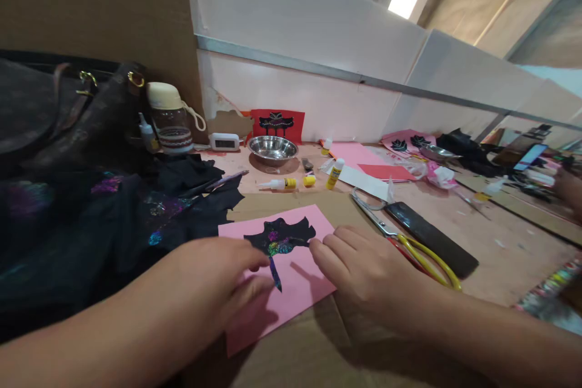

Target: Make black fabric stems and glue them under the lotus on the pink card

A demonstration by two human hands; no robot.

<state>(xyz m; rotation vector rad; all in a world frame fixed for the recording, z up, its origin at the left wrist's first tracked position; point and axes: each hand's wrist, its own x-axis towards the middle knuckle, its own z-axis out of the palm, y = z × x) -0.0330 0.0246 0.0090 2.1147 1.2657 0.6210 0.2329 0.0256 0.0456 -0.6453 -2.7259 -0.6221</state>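
A pink card (pixel 295 291) lies at an angle in front of me. On it is a black cutout (pixel 264 235) with jagged edges and shiny coloured patches. Below its middle sits a narrow dark pointed strip (pixel 276 276). My left hand (pixel 227 273) reaches over the card's left side, thumb and forefinger apart, their tips beside the strip. At the card's right edge my right hand (pixel 364 260) is closed, fingers curled, with its fingertips on the cutout's right end. The right thumb is hidden.
Yellow-and-red-handled scissors (pixel 404 242) and a black phone-like slab (pixel 431 239) lie at right. Behind stand a metal bowl (pixel 273 150), glue bottles (pixel 335 174) and a red card (pixel 291 127). Dark shiny cloth (pixel 113 236), a jar (pixel 173 127) and a bag (pixel 91 109) fill the left.
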